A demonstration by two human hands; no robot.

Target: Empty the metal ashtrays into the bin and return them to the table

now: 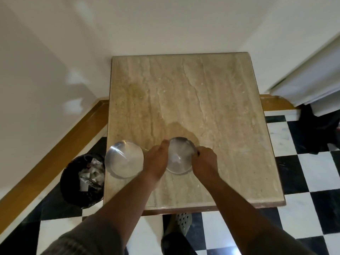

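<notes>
- Ashtray (181, 157) resting on table (230, 126), gripped at both rims by left hand (156, 161) and right hand (205, 161), fingers curled closed.
- Second ashtray (124, 160) sitting beside; bin (73, 184) standing below.

A: Your left hand (155, 161) and right hand (205, 161) flank one metal ashtray (179, 157), fingers (197, 151) on its rim, near the worktop's (202, 92) front edge.

B: And the other?

A: The second ashtray (124, 159) overhangs your worktop's left edge, beside the bin (82, 181) on the floor.
</notes>
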